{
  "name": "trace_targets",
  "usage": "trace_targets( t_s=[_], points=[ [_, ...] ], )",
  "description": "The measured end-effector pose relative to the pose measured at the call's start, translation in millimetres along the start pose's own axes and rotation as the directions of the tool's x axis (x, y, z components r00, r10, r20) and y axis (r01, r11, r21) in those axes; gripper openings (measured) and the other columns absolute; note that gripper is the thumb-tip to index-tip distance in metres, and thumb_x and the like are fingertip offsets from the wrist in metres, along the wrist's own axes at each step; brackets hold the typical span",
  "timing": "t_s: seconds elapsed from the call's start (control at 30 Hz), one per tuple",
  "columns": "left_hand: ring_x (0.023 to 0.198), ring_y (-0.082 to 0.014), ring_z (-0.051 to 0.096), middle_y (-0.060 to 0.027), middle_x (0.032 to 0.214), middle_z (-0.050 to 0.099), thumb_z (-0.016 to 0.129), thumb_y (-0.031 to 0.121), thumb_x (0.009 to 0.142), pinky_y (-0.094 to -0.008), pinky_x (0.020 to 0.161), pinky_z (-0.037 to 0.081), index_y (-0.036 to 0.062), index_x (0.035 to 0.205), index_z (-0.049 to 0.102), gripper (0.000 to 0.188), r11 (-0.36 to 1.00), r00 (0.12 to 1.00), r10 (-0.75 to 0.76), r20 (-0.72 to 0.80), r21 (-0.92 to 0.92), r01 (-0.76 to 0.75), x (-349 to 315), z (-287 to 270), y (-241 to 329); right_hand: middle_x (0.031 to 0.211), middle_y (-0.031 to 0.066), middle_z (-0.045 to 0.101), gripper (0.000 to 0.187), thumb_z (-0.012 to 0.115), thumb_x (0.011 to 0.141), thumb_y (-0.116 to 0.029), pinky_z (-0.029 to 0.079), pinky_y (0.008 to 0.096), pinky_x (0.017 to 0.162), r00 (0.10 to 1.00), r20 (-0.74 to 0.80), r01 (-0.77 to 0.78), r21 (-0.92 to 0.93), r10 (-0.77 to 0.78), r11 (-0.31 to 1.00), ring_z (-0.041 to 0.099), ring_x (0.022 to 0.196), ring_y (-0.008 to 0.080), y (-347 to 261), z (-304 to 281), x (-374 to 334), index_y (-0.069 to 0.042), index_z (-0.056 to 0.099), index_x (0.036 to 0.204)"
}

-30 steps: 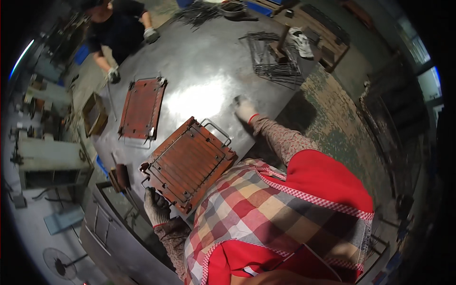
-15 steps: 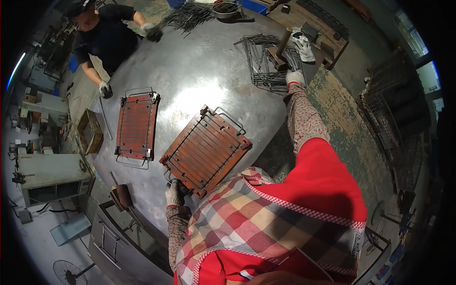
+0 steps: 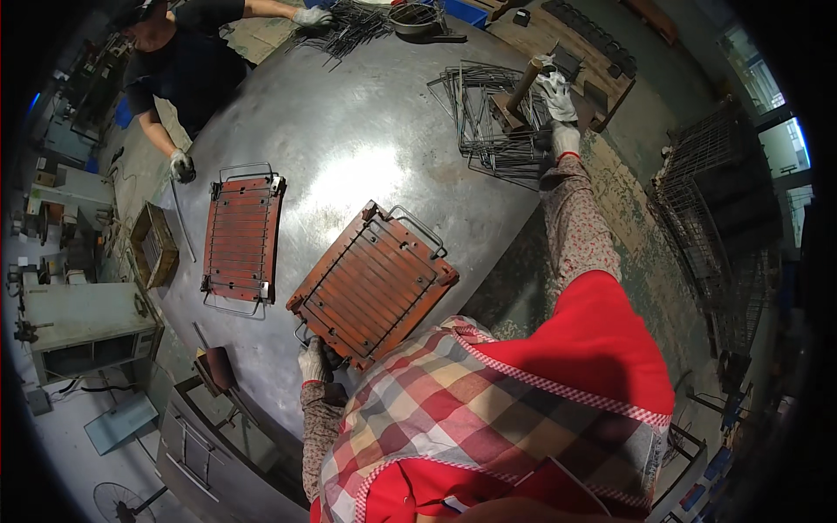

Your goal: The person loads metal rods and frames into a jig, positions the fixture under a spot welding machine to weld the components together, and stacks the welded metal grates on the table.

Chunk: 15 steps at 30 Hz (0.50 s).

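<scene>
A reddish-brown slotted board [image 3: 373, 286] with thin metal rods across it lies tilted on the metal table in front of me. My left hand [image 3: 316, 360], in a pale glove with dark fingers, is closed at its near left corner on a wire loop [image 3: 301, 333]. A similar loop sticks out at the far right end. My right hand [image 3: 565, 141], also gloved, reaches out to the right edge of a stack of wire frames [image 3: 479, 118]. Its fingers are partly hidden, so their grip is unclear. Just beyond it are an upright brown post on a block [image 3: 523, 85] and a loose white glove [image 3: 556, 98].
A second red board [image 3: 242, 235] with rods lies to the left on the metal table [image 3: 366, 113]. A co-worker [image 3: 187, 65] stands at the far left, one gloved hand at a pile of rods [image 3: 353, 30]. A wooden box [image 3: 155, 246] stands by the left edge.
My right hand has shifted rightward along the edge of the wire frame stack. My left hand stays at the board's corner. The co-worker's far hand has moved to the rod pile.
</scene>
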<state>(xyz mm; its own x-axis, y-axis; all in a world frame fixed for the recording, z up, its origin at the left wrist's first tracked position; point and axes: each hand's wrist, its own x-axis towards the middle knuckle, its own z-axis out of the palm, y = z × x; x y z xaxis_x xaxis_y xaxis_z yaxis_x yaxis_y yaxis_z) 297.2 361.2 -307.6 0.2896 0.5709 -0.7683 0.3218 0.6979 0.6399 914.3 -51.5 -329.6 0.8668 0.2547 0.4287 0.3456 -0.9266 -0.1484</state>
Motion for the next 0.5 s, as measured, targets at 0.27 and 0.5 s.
trace_targets(
  t_s=[0.27, 0.5],
  points=[
    [0.041, -0.0186, 0.043, -0.0052, 0.059, 0.047, 0.053, 0.018, 0.089, -0.0348, 0.036, 0.033, 0.0075, 0.081, 0.051, 0.013, 0.998, 1.000, 0.030, 0.003, 0.059, -0.030, 11.3, 6.1, -1.1, 0.081, 0.0131, 0.066, 0.019, 0.055, 0.089, -0.012, 0.052, 0.0325, 0.050, 0.850, 0.304, -0.510, 0.681, 0.430, 0.526, 0.065, 0.062, 0.0222, 30.0, -27.5, -14.8, -0.002, 0.060, 0.104],
    [0.040, -0.0183, 0.043, -0.0050, 0.057, 0.046, 0.053, 0.018, 0.088, -0.0341, 0.035, 0.033, 0.0079, 0.080, 0.050, 0.013, 0.998, 0.999, 0.038, -0.007, 0.057, -0.037, 6.0, 6.4, -0.5, 0.074, 0.0091, 0.061, 0.023, 0.055, 0.092, -0.015, 0.049, 0.0300, 0.045, 0.809, 0.313, -0.372, 0.928, 0.498, 0.021, 0.058, 0.052, 0.0179, -69.3, -155.3, -27.8, 0.001, 0.056, 0.109]
  ],
)
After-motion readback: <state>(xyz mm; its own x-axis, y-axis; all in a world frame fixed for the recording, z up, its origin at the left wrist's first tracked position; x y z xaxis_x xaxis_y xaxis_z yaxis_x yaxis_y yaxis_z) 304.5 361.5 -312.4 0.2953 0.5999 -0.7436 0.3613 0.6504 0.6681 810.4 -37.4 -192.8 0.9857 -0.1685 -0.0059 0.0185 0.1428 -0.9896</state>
